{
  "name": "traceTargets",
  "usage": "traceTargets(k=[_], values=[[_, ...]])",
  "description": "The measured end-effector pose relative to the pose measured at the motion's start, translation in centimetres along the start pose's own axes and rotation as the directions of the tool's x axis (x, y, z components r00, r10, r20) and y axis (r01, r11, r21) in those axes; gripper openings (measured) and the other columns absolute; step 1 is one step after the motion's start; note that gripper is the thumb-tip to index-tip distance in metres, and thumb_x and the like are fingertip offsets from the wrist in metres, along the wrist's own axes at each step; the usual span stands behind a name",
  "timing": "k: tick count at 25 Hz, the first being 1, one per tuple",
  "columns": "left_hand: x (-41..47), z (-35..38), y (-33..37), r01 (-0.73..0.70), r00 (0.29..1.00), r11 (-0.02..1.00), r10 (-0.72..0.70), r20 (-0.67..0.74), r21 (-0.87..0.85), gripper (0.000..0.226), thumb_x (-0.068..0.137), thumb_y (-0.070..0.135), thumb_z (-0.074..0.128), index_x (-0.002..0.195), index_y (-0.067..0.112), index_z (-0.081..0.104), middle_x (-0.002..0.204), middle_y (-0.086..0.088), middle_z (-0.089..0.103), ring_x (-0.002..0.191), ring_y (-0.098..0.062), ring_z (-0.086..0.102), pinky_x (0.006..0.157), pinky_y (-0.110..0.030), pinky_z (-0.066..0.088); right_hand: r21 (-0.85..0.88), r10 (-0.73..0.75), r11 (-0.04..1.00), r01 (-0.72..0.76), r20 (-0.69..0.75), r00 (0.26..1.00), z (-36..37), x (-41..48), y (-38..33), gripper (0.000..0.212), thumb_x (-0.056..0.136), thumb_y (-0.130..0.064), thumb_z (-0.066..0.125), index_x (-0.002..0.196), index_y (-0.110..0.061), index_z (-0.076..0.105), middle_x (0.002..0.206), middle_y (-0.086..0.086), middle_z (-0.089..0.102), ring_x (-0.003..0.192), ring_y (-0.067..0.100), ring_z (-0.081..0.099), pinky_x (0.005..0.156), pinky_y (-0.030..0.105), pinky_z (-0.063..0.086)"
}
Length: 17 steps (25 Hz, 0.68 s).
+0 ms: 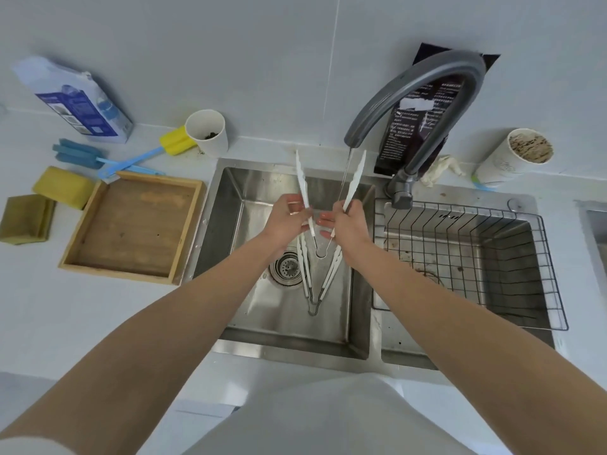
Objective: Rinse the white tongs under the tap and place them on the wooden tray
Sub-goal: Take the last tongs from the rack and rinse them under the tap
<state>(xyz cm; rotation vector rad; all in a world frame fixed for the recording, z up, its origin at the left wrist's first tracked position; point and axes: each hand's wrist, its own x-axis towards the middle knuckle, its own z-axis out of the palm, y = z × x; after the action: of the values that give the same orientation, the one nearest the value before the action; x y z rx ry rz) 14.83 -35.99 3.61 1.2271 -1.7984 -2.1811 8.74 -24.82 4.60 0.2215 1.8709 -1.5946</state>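
White tongs (pixel 353 182) spread above the sink (pixel 230 205), each arm gripped by one hand's fingers (pixel 297 205).

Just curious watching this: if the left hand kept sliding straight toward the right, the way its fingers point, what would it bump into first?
Most likely the right hand, which holds the other arm of the white tongs close to the left hand. Depth is hard to judge.
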Motion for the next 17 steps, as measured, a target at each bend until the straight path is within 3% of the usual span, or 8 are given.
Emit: traceTargets(k=[4,7,9,14,17], values=[[1.9,-0.2,-3.8,0.010,0.999,0.988,-0.004,-0.045,0.151,0.026,0.091,0.008,0.066,0.115,0.011,0.056,0.099,-0.007,0.065,0.094,-0.024,0.067,0.081,-0.037,0.059,-0.143,0.015,0.989,-0.023,-0.052,0.999,0.5,1.9,3.4,0.007,0.104,-0.020,0.040,0.109,-0.017,0.043,0.101,0.008,0.067,0.094,0.021,0.068,0.085,0.040,0.056],[3.2,-0.3,-6.2,0.030,0.993,0.942,0.011,-0.118,0.334,0.024,0.090,0.012,0.066,0.114,0.010,0.061,0.099,-0.005,0.069,0.089,-0.021,0.067,0.082,-0.034,0.057,-0.383,0.005,0.923,-0.032,-0.071,0.997,0.1,3.0,5.8,0.014,0.100,-0.017,0.047,0.113,-0.014,0.051,0.101,0.009,0.065,0.087,0.023,0.064,0.073,0.031,0.051],[3.8,-0.4,-7.6,0.043,0.991,0.903,0.014,-0.131,0.427,0.024,0.090,0.013,0.065,0.113,0.009,0.062,0.102,-0.004,0.069,0.085,-0.017,0.063,0.081,-0.029,0.053,-0.485,0.028,0.873,-0.060,-0.072,0.997,-0.3,3.7,7.2,0.019,0.098,-0.017,0.052,0.116,-0.012,0.054,0.102,0.007,0.064,0.085,0.021,0.062,0.073,0.029,0.047],[5.0,0.0,-10.5,0.092,0.988,0.885,-0.025,-0.150,0.457,0.022,0.090,0.013,0.063,0.111,0.007,0.063,0.105,-0.005,0.070,0.096,-0.020,0.065,0.081,-0.025,0.047,-0.572,0.060,0.813,-0.109,-0.104,0.993,-0.8,5.6,9.8,0.022,0.097,-0.015,0.056,0.118,-0.008,0.058,0.103,0.005,0.063,0.088,0.017,0.058,0.076,0.024,0.042],[5.5,0.3,-11.7,0.107,0.990,0.884,-0.051,-0.133,0.456,0.028,0.091,0.010,0.060,0.119,0.006,0.059,0.108,-0.007,0.069,0.093,-0.016,0.062,0.079,-0.023,0.045,-0.613,0.074,0.779,-0.130,-0.115,0.991,-1.2,6.7,11.0,0.024,0.097,-0.013,0.055,0.120,-0.007,0.059,0.109,0.009,0.065,0.085,0.017,0.058,0.071,0.024,0.043]])
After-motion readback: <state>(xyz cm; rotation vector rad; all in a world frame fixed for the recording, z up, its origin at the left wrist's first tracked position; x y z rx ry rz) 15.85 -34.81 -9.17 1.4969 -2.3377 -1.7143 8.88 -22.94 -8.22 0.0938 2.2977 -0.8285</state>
